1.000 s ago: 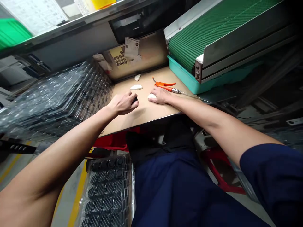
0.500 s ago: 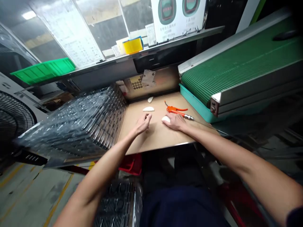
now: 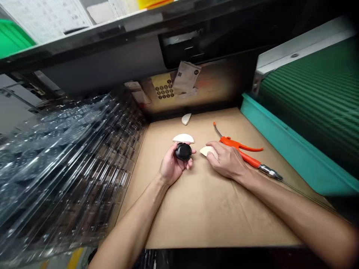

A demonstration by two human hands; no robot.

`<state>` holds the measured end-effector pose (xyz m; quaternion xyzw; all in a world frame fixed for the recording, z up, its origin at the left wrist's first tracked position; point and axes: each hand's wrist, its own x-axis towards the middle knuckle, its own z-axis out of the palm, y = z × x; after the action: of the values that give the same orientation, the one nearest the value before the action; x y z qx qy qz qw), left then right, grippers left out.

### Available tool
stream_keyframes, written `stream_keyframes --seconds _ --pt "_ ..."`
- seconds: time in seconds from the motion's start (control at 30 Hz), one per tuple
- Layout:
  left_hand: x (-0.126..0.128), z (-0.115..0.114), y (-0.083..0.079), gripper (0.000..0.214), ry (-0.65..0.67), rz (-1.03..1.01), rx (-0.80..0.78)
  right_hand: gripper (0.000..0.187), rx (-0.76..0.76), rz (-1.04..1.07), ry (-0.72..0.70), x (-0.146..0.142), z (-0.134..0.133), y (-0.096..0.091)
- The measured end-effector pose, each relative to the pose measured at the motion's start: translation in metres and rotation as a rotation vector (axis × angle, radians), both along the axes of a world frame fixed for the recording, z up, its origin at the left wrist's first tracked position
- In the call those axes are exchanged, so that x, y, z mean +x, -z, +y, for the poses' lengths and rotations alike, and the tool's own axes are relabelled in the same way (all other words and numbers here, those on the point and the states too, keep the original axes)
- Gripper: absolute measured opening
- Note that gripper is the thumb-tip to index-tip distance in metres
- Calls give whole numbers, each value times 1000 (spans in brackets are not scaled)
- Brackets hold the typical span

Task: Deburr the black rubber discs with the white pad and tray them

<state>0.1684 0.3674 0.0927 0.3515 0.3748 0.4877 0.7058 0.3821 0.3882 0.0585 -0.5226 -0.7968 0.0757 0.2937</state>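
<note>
In my left hand (image 3: 171, 167), palm up, sits a small round black part (image 3: 183, 151) gripped by the fingers. My right hand (image 3: 226, 158) pinches a white pad (image 3: 207, 150) with a curved edge, low over the cardboard; its far side is under my fingers. Just beyond the black part lies a white half-round pad (image 3: 183, 138). Another white pad (image 3: 186, 119) with a pointed end lies farther back. Right beside my right hand rests an orange air blow gun (image 3: 238, 146) with a metal hose coupling.
Cardboard (image 3: 213, 216) covers the bench top. Clear plastic trays (image 3: 84, 160) are stacked high on the left. A teal bin (image 3: 291, 149) stands at the right, under the end of a green conveyor belt (image 3: 314, 89). A dark shelf (image 3: 134, 33) crosses above the back.
The view has come closer to the bench. My left hand has turned palm up, showing the black part. My right hand stays at the white pad, now lifting one end into view.
</note>
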Motion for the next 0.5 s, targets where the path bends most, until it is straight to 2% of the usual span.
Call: stream_keyframes --seconds 0.1,0.23,0.5 --pt "-1 0 0 48 33 -51 -55 37 75 114 -33 3 -2 1" --pt "0 1 1 52 32 -40 -90 27 225 287 -98 5 -7 -4" --pt "3 -5 -1 52 72 -61 -130 24 295 312 -259 1 -19 -13"
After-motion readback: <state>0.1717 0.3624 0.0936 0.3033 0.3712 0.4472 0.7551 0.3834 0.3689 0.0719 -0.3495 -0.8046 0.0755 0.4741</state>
